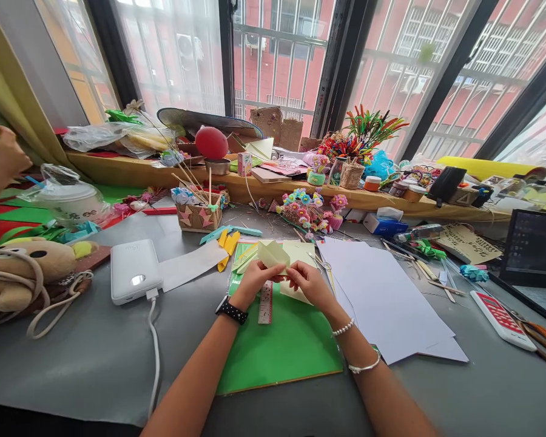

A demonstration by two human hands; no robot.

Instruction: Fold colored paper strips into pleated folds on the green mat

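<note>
Both my hands meet over a green paper sheet point(282, 349) on the grey table. My left hand point(253, 280) and my right hand point(308, 283) pinch a small folded piece of pale yellow paper point(273, 255) between their fingers, held just above the sheet. A ruler point(266, 302) lies on the green sheet under my left hand. Another pale yellow sheet point(298, 252) lies behind my hands. My left wrist wears a black watch, my right wrist bead bracelets.
White sheets point(386, 297) lie to the right, a white power bank point(133, 270) with cable to the left, a plush toy point(22, 270) far left. A calculator point(500, 318), scissors point(543, 340) and laptop point(534, 249) sit at right. Paper flowers point(307, 209) and craft clutter fill the sill. Another person's hand point(2, 161) shows at the left edge.
</note>
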